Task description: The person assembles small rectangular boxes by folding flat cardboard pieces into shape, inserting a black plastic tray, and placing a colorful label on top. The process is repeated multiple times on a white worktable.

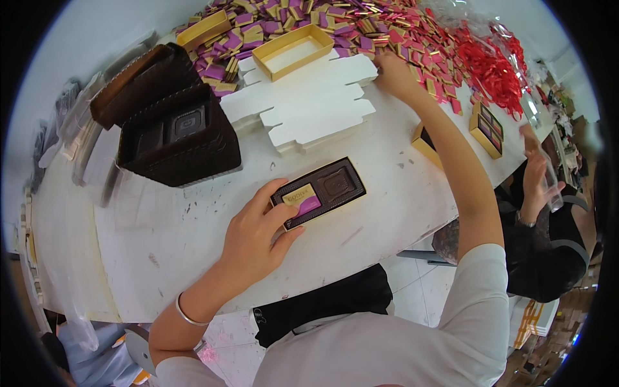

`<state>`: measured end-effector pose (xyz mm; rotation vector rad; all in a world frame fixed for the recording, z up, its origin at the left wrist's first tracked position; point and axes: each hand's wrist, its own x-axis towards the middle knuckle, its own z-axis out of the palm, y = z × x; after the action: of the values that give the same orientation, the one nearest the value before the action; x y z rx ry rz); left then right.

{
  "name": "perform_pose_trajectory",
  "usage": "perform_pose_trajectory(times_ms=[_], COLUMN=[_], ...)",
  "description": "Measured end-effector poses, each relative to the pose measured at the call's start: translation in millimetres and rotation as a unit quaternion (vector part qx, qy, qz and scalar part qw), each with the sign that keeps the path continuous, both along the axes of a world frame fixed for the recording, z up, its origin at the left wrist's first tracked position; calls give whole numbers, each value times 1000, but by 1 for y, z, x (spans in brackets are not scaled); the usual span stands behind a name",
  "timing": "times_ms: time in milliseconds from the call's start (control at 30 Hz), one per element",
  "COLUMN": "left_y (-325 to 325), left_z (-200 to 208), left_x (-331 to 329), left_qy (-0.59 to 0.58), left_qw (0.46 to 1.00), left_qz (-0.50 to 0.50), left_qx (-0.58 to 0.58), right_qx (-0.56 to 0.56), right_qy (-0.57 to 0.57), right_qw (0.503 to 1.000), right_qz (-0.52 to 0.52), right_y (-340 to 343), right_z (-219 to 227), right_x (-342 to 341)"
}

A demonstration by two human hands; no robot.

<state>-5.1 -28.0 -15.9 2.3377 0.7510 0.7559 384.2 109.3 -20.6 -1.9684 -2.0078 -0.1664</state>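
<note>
My left hand [261, 229] grips the left end of a small gold-edged box [365, 191] on the table. A dark brown tray [336, 184] with two compartments lines it. In the left compartment sits a flat gold-and-purple wrapped piece [304, 202], with a fingertip of my left hand on it; the right compartment holds no wrapped piece. My right arm is stretched far forward. At the edge of the heap of pink-and-gold wrapped pieces [412, 55], the fingers of my right hand [396, 76] curl down, and what they hold, if anything, is hidden.
Stacked dark brown trays [180, 145] stand at the left. Flat white cartons [316, 106] lie mid-table, topped by a gold box [293, 55]. Purple-and-gold pieces [251, 32] heap behind. Red shredded filler [493, 64] lies far right, near a filled box [487, 129]. Another person's hand [535, 177] is at the right.
</note>
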Motion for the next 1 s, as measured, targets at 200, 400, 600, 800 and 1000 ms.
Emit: perform_pose_trajectory(times_ms=[200,400,600,800,1000], left_y=[-1,-5,-2,-2,-2], left_z=[3,10,8,12,8], left_x=[2,4,4,4,3], left_qy=[-29,-10,-23,-15,-36], left_qw=[997,996,997,996,995], left_qz=[19,23,10,9,7], left_qx=[-65,-90,-68,-90,-88], right_qx=[-70,-198,-199,-43,-50], right_qy=[311,729,767,260,251], right_qw=[948,603,578,908,903], right_qz=[1,258,196,327,344], right_y=[-55,-170,-190,-192,-188], right_z=[45,57,41,54,47], right_x=[-1,-83,-113,-132,-133])
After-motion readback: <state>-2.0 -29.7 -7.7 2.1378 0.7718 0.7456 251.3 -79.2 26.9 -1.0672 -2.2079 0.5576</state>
